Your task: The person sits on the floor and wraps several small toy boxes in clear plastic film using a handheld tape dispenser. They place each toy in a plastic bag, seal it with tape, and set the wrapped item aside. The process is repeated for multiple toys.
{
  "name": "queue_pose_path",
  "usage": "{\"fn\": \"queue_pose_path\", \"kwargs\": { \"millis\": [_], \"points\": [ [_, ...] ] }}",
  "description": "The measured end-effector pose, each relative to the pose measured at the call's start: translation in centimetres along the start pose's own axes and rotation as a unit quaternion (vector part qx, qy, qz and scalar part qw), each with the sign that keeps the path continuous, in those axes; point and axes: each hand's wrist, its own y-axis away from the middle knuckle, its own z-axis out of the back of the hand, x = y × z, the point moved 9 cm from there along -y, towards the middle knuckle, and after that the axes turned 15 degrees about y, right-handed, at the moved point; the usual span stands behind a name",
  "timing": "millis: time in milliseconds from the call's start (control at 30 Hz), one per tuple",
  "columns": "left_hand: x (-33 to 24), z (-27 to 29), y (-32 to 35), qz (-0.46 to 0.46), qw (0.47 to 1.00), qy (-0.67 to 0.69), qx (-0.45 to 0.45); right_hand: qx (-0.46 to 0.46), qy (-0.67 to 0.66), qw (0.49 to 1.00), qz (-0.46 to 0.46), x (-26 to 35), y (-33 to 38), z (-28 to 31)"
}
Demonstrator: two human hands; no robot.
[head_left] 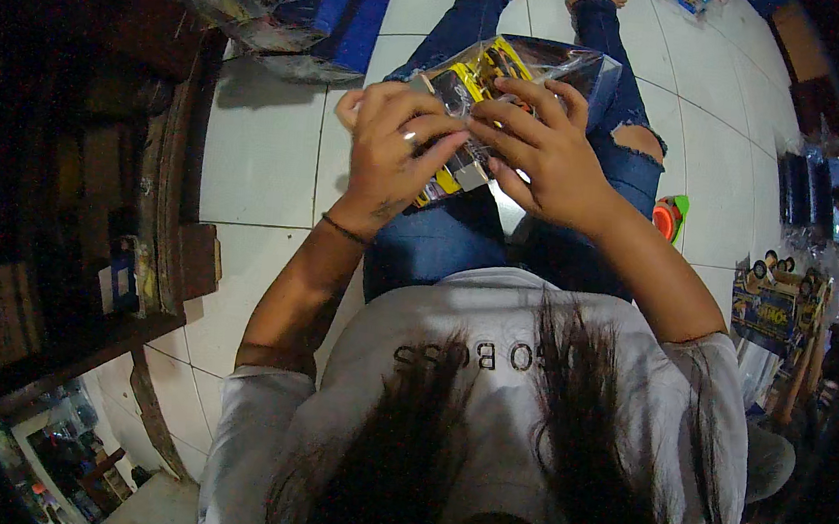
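Both hands closed around a plastic-wrapped toy package (492,90) above the lap.

Left hand (394,147) gripping the package's near left side, fingers curled over the yellow card; right hand (542,148) clasping its right side, fingertips pressed into the clear wrap. Package held over blue-jeaned knees, above the white tiled floor (261,151). Blue wrapped boxes (292,1) lying well apart at upper left; orange-and-green toy (671,216) beside the right knee.

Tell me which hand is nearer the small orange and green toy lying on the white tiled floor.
Right. The right hand grips the plastic-wrapped yellow toy box just left of the orange and green toy; the left hand holds the box farther left.
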Motion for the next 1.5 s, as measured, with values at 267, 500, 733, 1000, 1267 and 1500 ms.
{"fn": "queue_pose_path", "kwargs": {
  "millis": [267,500,733,1000,1267,1500],
  "points": [
    [-0.6,-2.5,-0.1,-0.054,0.990,0.081,0.105,-0.022,-0.006,0.998,-0.053,0.1,0.4,-0.3],
    [0.4,-5.2,1.7,0.011,0.989,0.010,0.150,-0.131,0.199,0.846,-0.478,-13.2,20.4,3.1],
    [-1.9,-6.4,3.2,-0.005,0.996,-0.047,0.076,0.137,-0.057,0.533,-0.833,-24.0,60.5,-17.6],
    [-2.6,-6.5,3.9,-0.049,0.996,-0.076,0.029,-0.298,-0.350,0.624,-0.631,-24.7,31.7,0.6],
    [-3.4,-5.6,4.6,-0.028,0.982,-0.153,0.104,0.150,-0.046,0.973,-0.170,-6.8,-7.8,5.3],
    [-2.2,-5.7,4.8,-0.019,0.989,-0.124,0.072,0.323,0.196,0.904,0.200,-1.9,-14.4,-3.1]
  ]
}}
